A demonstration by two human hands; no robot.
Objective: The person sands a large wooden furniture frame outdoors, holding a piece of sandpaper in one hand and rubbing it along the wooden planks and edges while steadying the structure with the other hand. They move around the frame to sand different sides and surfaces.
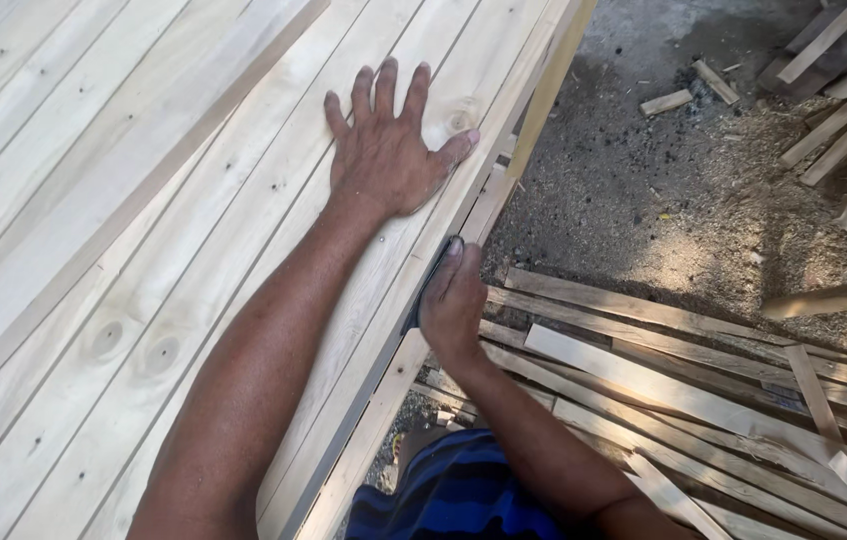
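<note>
Left hand (388, 150) lies flat with fingers spread, steadying the plank panel (143, 250), while right hand (451, 300) clamps a dark sanding block (427, 285) against its edge

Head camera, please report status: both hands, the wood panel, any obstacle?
Left hand flat, fingers spread, on slatted wood panel. Right hand presses a dark pad against the panel's edge. Loose wood strips on the ground beside.

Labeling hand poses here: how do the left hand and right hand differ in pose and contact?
The left hand lies flat, fingers spread, palm down on top of the slatted wooden panel; the right hand is curled against the panel's side edge. The left hand holds nothing; the right hand presses a dark flat piece, which I cannot identify, to that edge. Both are bare and touch the same panel.
</note>
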